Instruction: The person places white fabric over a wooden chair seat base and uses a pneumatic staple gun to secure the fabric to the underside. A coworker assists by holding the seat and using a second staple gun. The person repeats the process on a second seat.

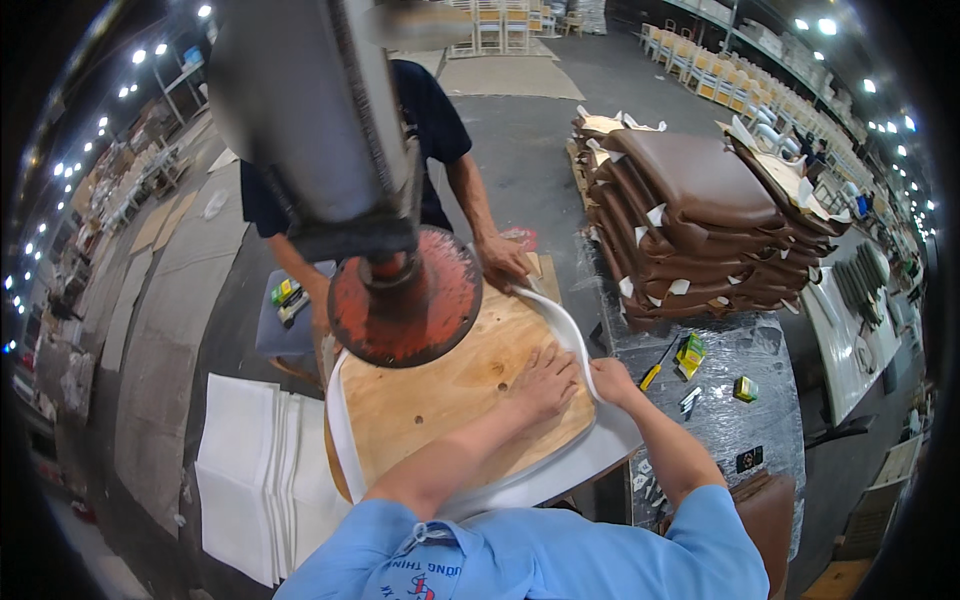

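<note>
A plywood seat board (450, 400) with rounded corners and a few holes lies over a white sheet (590, 440). I cannot tell whether that sheet is foam or cloth. My left hand (545, 382) rests flat on the wood near its right side, fingers stretched. At the board's right edge my right hand (612, 382) is closed on the sheet's raised white rim. Across from me, a co-worker's hand (505, 262) holds the far part of this rim. The co-worker's other hand is hidden behind a round red press plate (440, 300), which hangs over the board's far left.
White sheets (240, 450) are piled at the left. On the right, a plastic-wrapped table (740, 400) bears stacked brown seat covers (700, 190), a yellow cutter (652, 376) and small yellow-green boxes (690, 355). A grey press column (310, 120) blocks the upper view.
</note>
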{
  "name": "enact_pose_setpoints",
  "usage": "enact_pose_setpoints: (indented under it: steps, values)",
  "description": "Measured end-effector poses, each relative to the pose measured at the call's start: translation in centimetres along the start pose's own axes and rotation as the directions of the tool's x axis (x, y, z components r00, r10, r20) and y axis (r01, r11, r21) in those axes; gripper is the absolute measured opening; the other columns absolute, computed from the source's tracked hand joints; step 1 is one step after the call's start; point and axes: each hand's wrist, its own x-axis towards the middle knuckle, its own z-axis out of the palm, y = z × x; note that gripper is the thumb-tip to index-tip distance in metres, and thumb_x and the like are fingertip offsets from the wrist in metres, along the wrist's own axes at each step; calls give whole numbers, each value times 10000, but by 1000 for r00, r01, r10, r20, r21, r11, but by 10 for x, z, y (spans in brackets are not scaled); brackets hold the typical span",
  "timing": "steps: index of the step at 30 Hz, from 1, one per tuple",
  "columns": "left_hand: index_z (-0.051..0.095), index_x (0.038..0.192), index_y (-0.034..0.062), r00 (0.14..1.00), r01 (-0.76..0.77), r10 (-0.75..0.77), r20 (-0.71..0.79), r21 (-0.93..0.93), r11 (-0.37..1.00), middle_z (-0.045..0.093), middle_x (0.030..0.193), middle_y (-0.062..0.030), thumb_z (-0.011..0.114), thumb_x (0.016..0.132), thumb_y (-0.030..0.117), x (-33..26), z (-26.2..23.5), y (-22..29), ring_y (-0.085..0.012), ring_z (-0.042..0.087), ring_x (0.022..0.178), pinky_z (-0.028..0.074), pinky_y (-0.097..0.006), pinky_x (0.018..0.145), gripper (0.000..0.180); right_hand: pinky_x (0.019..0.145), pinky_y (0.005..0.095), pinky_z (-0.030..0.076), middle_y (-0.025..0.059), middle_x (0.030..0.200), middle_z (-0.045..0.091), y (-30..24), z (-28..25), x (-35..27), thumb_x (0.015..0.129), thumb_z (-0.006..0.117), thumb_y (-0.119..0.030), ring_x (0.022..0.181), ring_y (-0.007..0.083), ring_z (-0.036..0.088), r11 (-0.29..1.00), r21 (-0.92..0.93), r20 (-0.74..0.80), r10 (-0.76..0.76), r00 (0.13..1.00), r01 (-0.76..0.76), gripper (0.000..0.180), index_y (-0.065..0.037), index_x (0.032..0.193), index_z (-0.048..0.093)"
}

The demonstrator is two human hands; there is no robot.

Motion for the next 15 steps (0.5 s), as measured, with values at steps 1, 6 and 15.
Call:
enact_pose_setpoints:
  steps: [1, 6, 15]
  values:
    - [640, 1406, 120, 999, -21, 22, -35, 5, 1000, 574, 1547, -125, 615, 1071, 385, 8, 3, -1, -444, 379, 1586, 232, -671, 1314, 428, 889, 494, 579, 276, 996, 781, 2, -1, 0, 1062, 601, -423, 991, 448, 769, 998, -4, 9, 60, 998, -60, 452, -26, 1071, 815]
    - [627, 1439, 128, 985, 40, -54, 166, 86, 995, 565, 1563, -133, 585, 1079, 453, 20, 4, -7, -452, 360, 1605, 207, -695, 1319, 486, 787, 401, 580, 187, 872, 792, 4, -8, 2, 1053, 652, -363, 797, 222, 753, 983, 184, 15, -2, 1000, -1, 388, -15, 1054, 825]
    - [639, 1439, 131, 996, -5, -5, 86, 116, 993, 586, 1530, -125, 598, 1071, 460, 17, 0, -7, -434, 418, 1566, 240, -701, 1301, 496, 714, 386, 566, 143, 793, 770, -5, -25, -9, 1036, 701, -330, 749, 151, 711, 993, 111, -5, 30, 1000, -29, 348, -5, 998, 820]
